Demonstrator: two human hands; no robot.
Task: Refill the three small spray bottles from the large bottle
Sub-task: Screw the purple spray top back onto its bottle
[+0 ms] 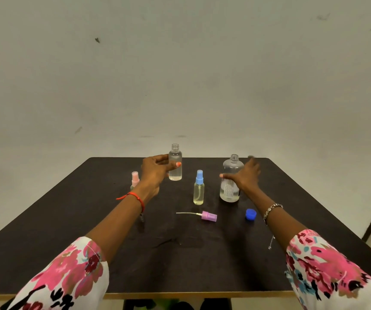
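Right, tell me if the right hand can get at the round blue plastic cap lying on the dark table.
Probably yes. The right hand is open and holds nothing; the round blue plastic cap lies uncovered on the table, nearer the person than the large clear bottle.

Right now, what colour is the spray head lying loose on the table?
The spray head is lilac purple; the head view shows it best.

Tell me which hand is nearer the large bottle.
Right. The right hand is spread at the large bottle; the left hand grips an uncapped small bottle well to its left.
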